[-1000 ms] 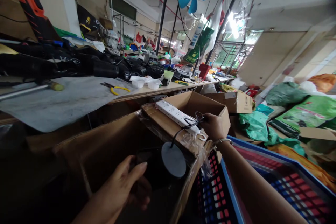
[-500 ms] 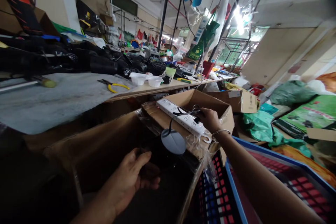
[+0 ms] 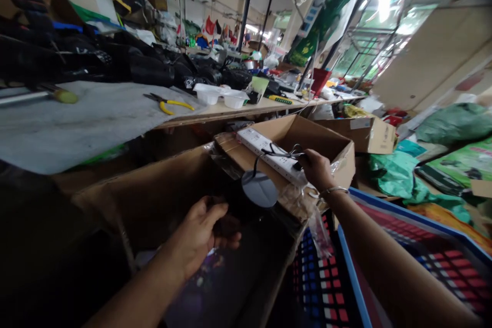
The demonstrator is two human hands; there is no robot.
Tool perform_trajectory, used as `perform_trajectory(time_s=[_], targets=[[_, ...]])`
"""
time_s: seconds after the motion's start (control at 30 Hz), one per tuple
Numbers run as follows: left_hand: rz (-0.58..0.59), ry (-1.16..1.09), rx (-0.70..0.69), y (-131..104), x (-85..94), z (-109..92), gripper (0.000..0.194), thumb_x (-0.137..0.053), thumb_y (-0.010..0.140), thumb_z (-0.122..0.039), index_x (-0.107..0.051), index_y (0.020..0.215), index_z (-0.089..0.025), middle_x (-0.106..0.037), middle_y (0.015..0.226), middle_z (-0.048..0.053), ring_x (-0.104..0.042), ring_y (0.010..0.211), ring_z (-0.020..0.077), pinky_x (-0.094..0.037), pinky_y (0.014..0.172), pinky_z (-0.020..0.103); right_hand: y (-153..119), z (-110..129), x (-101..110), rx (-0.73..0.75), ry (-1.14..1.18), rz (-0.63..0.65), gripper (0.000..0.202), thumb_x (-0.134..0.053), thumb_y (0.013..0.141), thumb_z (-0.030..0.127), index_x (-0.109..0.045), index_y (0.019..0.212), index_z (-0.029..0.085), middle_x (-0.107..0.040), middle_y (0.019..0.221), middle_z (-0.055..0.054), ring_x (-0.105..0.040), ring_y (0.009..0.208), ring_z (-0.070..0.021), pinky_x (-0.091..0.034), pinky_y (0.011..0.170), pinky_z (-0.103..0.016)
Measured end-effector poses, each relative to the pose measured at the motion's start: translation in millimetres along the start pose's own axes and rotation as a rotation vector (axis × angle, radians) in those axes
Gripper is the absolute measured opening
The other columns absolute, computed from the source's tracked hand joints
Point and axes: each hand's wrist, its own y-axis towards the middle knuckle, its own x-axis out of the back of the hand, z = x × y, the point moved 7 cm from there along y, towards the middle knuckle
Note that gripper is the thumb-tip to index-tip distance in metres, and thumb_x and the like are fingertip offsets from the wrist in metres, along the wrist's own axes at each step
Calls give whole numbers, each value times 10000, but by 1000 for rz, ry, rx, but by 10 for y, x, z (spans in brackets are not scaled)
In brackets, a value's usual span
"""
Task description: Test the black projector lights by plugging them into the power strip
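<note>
My right hand (image 3: 317, 168) is closed on a bunched black cable (image 3: 282, 152), just above a white power strip (image 3: 261, 152) lying on a cardboard flap. From there the cable runs down to a black device with a grey round end (image 3: 259, 189), held over the open cardboard box (image 3: 154, 177). My left hand (image 3: 207, 233) curls around the device's dark body, thumb on top; much of that body is lost in shadow. Coloured light spots (image 3: 207, 269) show inside the box below my left hand.
A blue-rimmed basket (image 3: 357, 271) stands at the right, beside the box. On the workbench at the left lie yellow-handled pliers (image 3: 169, 104), white plastic tubs (image 3: 221, 95) and several black items. Another carton (image 3: 369, 133) and green sacks (image 3: 446, 123) are farther right.
The view has tilted down slightly and shifted left. Coloured light spots now show in the box beneath my left hand. Both hands keep much the same hold.
</note>
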Motion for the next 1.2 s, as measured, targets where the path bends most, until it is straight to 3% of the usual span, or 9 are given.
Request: perform_trajectory(time_s=[0.27,0.57,0.8,0.93,1.03,1.2], targets=[[28,-127,-30,111,27,0,33,-527,774,-148,-508,750,-135,-636,606,45,-620,514,174,-535,484,324,-29,37,-68,47,-2,-31,204,-518,750,266,-375,614,210,-442,652,-15,-423,604,-146,-296,569,-254],[79,-141,2,87,-37,-11,59,-502,784,-150,-512,730,-130,-643,578,73,-615,465,181,-508,414,276,-78,2,-87,-32,-6,-120,233,-562,731,164,-364,613,200,-393,645,12,-387,598,-122,-269,566,-240],[87,-132,-23,93,-52,-50,71,-476,805,-145,-485,736,-143,-627,553,51,-597,428,171,-496,386,269,-103,-30,-89,-79,22,-138,191,-599,737,167,-443,626,180,-407,652,13,-392,606,-111,-285,579,-236],[100,-114,-15,88,-57,-46,82,-454,822,-147,-491,749,-140,-626,551,49,-594,430,172,-496,379,273,-131,-94,-107,-156,109,-171,29,-603,733,160,-597,744,133,-533,719,-40,-465,657,-125,-348,628,-236],[108,-95,-6,92,-55,-30,106,-445,828,-156,-505,744,-132,-619,539,46,-590,430,168,-493,376,267,-154,-163,-116,-239,233,-198,176,-632,721,200,-651,869,107,-609,763,-71,-512,660,-124,-394,622,-228],[111,-67,1,107,-38,7,84,-441,821,-167,-484,752,-147,-604,520,26,-587,440,155,-502,410,272,-156,-256,-158,-377,444,-140,138,-686,654,207,-658,721,89,-574,597,-25,-446,507,-85,-356,460,-202]])
